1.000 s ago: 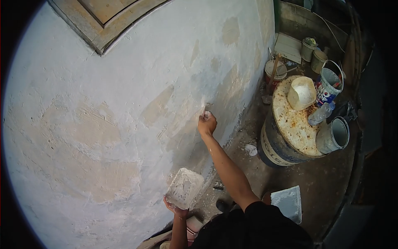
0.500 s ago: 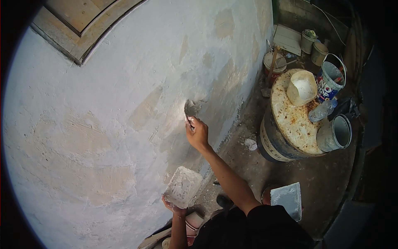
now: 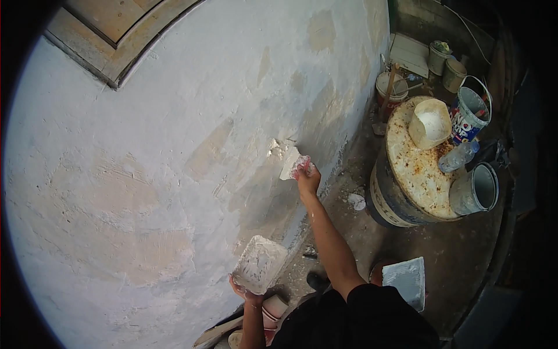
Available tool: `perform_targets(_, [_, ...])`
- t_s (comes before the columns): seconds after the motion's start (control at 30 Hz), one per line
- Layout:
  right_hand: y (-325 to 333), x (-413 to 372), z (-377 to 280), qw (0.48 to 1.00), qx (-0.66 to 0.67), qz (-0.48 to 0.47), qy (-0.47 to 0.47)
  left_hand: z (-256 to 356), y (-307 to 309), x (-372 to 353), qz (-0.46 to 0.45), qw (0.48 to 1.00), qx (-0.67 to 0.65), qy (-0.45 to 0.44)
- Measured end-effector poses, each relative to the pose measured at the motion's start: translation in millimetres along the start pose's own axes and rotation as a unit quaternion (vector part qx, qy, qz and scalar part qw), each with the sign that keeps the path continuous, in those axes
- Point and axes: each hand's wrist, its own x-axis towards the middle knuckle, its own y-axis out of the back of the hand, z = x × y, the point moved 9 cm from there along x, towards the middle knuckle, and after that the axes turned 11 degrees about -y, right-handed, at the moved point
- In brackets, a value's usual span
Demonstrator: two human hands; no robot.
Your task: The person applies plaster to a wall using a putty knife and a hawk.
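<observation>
plaster wall [image 3: 145, 174], patched in grey and tan, is seen filling the left side. low at centre, a board [image 3: 258, 264] smeared with white filler is held up from beneath by the left hand [image 3: 247, 295], fingers closed on its lower edge. just right and higher, a scraper [image 3: 290, 163] is gripped in the closed right hand [image 3: 307, 179], its blade at the wall. further right, a rusty drum [image 3: 410, 180] is topped by a tub [image 3: 431, 123] and a bottle [image 3: 459, 156], with a bucket [image 3: 469, 116] just beside.

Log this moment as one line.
right hand: grips scraper, blade near wall | left hand: holds plaster tray | nearby: rusty drum with tub
</observation>
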Motion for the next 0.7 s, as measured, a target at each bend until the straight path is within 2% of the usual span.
perform_targets(0.1, [-12, -7, -10, 0.999, -0.028, -0.033, 0.033, 0, 4, -4, 0.015, 1.000, -0.007, 0.002])
perform_targets(0.2, [-25, -16, -24, 0.996, 0.002, -0.061, 0.058, -1, 7, -4, 0.027, 0.999, -0.016, 0.002])
perform_targets(0.7, [-72, -60, -65, 0.990, -0.004, -0.130, 0.054, 1, -4, -3, 0.034, 0.999, -0.010, 0.007])
